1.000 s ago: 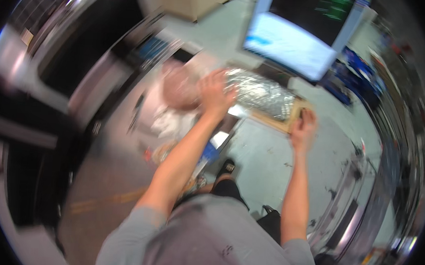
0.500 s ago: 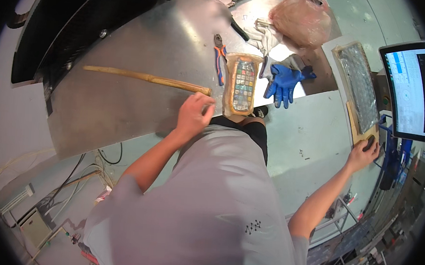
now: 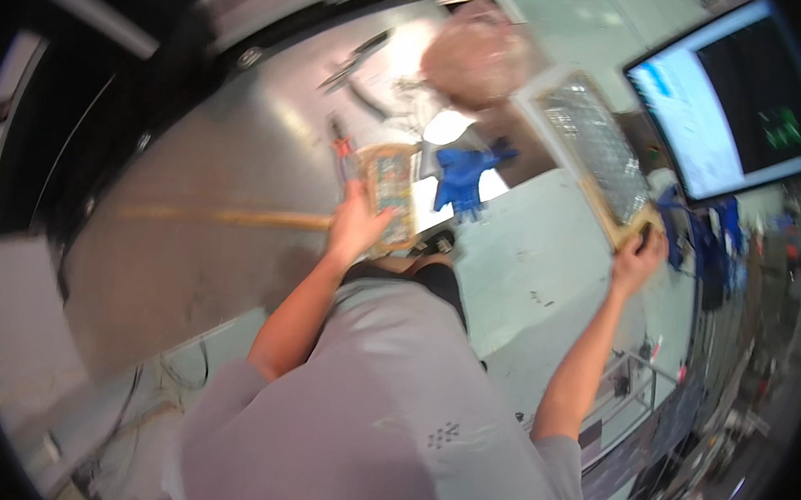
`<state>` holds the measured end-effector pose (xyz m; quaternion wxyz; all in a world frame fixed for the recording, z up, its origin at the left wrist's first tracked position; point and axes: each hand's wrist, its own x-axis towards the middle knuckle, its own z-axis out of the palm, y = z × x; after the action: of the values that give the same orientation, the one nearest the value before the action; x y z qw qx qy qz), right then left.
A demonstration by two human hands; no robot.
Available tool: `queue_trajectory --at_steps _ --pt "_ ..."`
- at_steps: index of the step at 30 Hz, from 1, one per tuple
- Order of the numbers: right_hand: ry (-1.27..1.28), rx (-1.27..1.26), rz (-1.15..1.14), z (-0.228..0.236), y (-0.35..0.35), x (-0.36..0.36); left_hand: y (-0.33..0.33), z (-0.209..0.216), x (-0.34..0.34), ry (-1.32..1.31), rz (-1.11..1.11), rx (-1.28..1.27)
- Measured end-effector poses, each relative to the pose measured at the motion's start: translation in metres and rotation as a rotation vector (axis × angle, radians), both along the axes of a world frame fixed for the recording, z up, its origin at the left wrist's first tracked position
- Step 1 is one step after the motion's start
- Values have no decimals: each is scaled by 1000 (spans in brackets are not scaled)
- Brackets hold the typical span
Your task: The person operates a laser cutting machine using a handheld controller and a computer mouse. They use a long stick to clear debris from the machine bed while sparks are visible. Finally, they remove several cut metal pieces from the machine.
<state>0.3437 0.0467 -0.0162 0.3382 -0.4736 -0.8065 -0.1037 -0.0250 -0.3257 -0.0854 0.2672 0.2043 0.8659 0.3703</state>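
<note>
My left hand (image 3: 354, 223) reaches over the metal table with thumb and fingers apart, holding nothing. It overlaps the left edge of a handheld keypad controller (image 3: 392, 192) in a yellowed plastic cover; blur hides whether they touch. Just above my fingertips lie pliers (image 3: 343, 153) with red-orange handles. A wooden stick (image 3: 226, 216) lies left of my wrist. Far to the right, my right hand (image 3: 640, 256) is closed over a dark computer mouse (image 3: 644, 235) on a board, below a plastic-covered keyboard (image 3: 598, 148).
A lit monitor (image 3: 726, 106) stands at the upper right. Blue-coated gloves (image 3: 462, 175) lie right of the controller. A pinkish plastic bag (image 3: 474, 55) and another hand tool (image 3: 356, 61) are farther back on the metal table (image 3: 184, 161).
The view has swung to the right, bringing more of the monitor in. My left hand has moved from the stick's end to beside the controller and pliers. My right hand stays on the mouse.
</note>
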Motion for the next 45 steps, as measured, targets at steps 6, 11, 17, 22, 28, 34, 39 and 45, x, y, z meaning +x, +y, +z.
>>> queue_trajectory --at_steps 6,11,17,22,28,34,39,45 --pt "97 -109 -129 6 -21 -14 -6 -21 -3 -43 0 107" --pt "136 -158 -173 15 -25 -22 -5 -45 -7 -156 22 301" --pt "152 -180 -164 14 -24 -18 -4 -58 -13 -189 36 355" --pt "153 -200 -126 14 -24 -19 -7 -59 -14 -205 19 365" --pt "190 -242 -145 19 -28 -21 -6 -56 -17 -99 -7 230" --pt "200 -209 -125 21 -30 -22 -5 -41 -12 -166 -1 311" --pt "201 -242 -82 23 -32 -23 -5 -50 -15 -107 -8 275" --pt "168 -214 -104 10 -22 -10 0 -75 -15 -274 7 456"
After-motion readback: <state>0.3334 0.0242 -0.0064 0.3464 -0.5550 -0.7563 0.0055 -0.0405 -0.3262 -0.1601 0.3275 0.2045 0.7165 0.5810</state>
